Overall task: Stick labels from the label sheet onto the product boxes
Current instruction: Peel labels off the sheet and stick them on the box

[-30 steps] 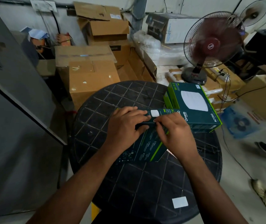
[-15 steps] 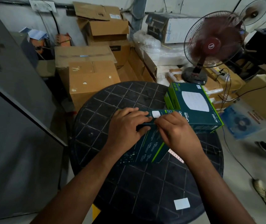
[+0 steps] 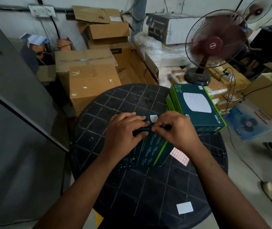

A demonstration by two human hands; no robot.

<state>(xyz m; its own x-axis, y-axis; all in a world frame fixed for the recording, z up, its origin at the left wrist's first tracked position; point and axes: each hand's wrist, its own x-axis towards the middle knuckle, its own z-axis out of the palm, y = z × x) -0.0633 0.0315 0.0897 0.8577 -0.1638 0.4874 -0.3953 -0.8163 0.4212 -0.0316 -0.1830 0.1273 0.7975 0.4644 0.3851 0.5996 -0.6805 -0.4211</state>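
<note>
A cluttered storeroom: taped corrugated cardboard cartons [image 3: 92,80] stacked along the wall, and a maroon pedestal fan [image 3: 213,45] with a wire cage standing on the floor at the right. In the middle sits a round black plastic counter [image 3: 115,103] moulded with a grid of raised ribs.

Both hands meet over a dark teal product box [image 3: 150,149] with lime-green edges and small white print, lying tilted on the counter. The left hand [image 3: 123,131] has its fingers curled over the box's upper edge and its thumb beneath, gripping it. The right hand [image 3: 176,129] pinches thumb and forefinger together at the same edge; whether a sticker lies between them is hidden. A small white rectangular label [image 3: 153,118] sits on the box's narrow top face, just beyond the fingertips.

The label sheet [image 3: 180,157], white with rows of red-bordered rectangles, lies flat under the right wrist, touching the box's corner. A second teal box [image 3: 198,109] printed with a white rounded square rests at the counter's far right. A loose white square sticker [image 3: 185,207] lies near the counter's near rim.
</note>
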